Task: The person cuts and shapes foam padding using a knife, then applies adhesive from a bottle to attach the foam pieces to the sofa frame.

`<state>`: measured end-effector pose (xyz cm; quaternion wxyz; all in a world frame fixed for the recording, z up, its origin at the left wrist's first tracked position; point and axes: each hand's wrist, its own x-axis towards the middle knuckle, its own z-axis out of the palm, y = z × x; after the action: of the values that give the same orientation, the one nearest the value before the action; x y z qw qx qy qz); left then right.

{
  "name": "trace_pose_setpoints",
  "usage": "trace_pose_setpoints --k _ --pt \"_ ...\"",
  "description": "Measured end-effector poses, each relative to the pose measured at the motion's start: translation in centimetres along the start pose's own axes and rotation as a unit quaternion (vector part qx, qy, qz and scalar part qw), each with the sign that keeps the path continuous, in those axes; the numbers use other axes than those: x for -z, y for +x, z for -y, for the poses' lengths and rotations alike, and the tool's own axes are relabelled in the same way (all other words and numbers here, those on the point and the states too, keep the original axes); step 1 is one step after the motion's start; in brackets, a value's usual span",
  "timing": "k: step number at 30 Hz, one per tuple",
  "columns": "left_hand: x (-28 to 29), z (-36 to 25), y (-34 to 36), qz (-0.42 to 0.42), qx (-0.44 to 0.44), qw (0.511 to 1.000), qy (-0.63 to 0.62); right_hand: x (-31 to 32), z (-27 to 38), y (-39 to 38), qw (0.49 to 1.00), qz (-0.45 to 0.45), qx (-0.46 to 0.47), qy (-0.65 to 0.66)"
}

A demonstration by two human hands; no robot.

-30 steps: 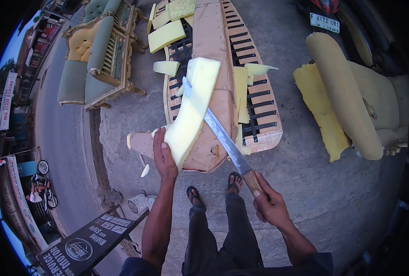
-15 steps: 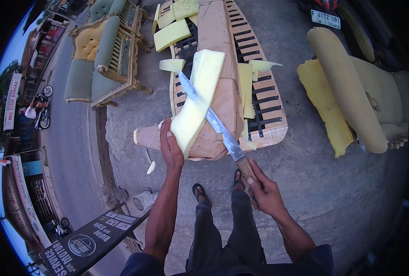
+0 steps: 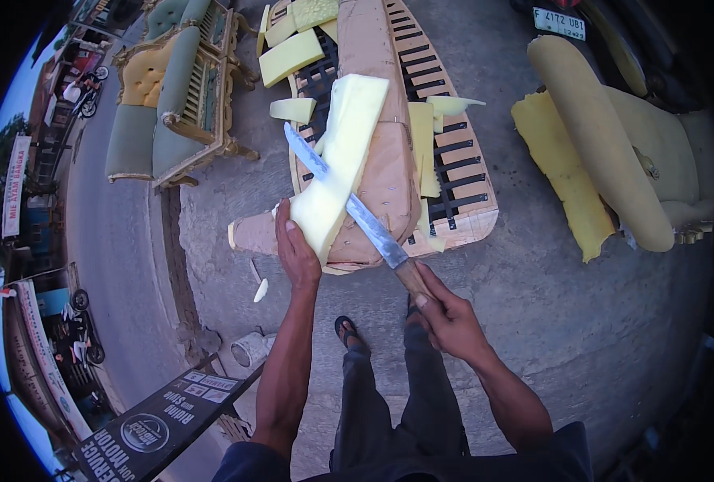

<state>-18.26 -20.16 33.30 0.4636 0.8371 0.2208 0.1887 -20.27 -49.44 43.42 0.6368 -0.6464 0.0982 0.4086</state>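
A long, pale yellow foam piece (image 3: 345, 136) lies slantwise over a cardboard-covered sofa frame (image 3: 401, 173). My left hand (image 3: 299, 251) grips its near end, fingers along the left edge. In my right hand (image 3: 451, 317) is the wooden handle of a long knife (image 3: 375, 231). The blade crosses the foam at a slant; its middle is hidden by the foam, while the tip sticks out on the left. A thin foam sliver (image 3: 261, 290) lies on the ground left of my left hand.
Foam offcuts (image 3: 291, 59) rest on the frame's black-strapped slats. To the left stands a carved green-and-gold sofa (image 3: 136, 145) beside the road. On the right are an upholstered armchair (image 3: 602, 136) and a yellow foam sheet (image 3: 562, 173). A dark signboard (image 3: 164, 422) stands at lower left.
The knife has shifted left and slightly up with my right hand, so its tip reaches farther past the foam. The whole view has shifted a little; my left hand keeps its hold.
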Motion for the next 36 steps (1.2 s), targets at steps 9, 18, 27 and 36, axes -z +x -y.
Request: trace_pose_setpoints --k 9,18,27,36 --pt "-0.3 0.2 0.0 -0.015 0.01 0.999 -0.035 -1.6 -2.2 -1.6 0.997 -0.016 -0.038 -0.059" --pt "1.0 1.5 -1.0 0.015 0.031 0.999 -0.031 -3.4 -5.4 -1.5 0.983 -0.029 0.11 -0.145" --pt "4.0 2.1 0.3 0.014 0.056 0.994 -0.091 -6.3 -5.5 1.7 0.958 -0.018 0.205 -0.199" --pt "5.5 -9.6 3.4 0.055 -0.186 0.943 0.269 -6.3 -4.9 -0.1 0.971 0.012 0.128 -0.204"
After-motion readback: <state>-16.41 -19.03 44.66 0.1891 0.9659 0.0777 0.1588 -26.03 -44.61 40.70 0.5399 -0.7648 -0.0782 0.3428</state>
